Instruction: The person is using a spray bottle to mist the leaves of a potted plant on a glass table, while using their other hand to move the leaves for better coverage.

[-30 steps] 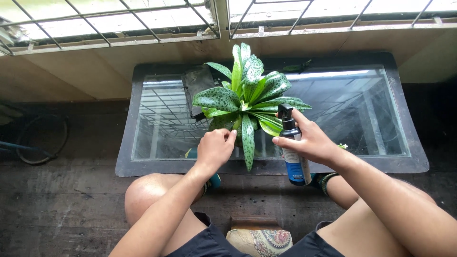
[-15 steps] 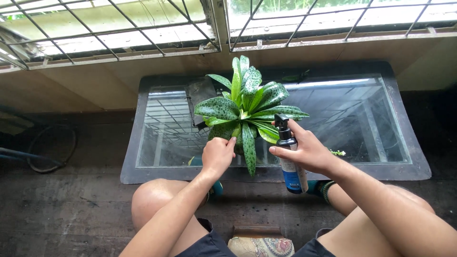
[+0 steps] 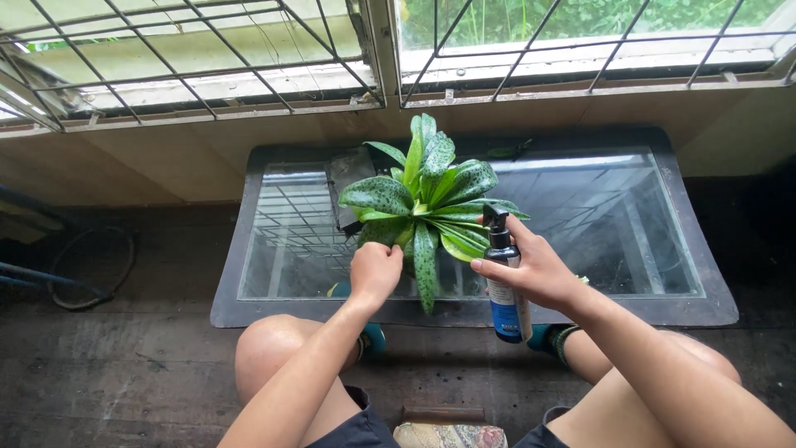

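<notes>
right hand wrapped round spray bottle, nozzle facing plant on glass table. left hand curled closed at plant base, gripping what: cannot tell. risk: left hand tips the plant; wet glass turns slippery.

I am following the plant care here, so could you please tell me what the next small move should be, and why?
Probably a squeeze of the trigger. The right hand holds the spray bottle upright with its black nozzle facing the spotted-leaf plant, close beside the leaves. The left hand rests at the plant's base, seemingly steadying it on the glass table.
</notes>
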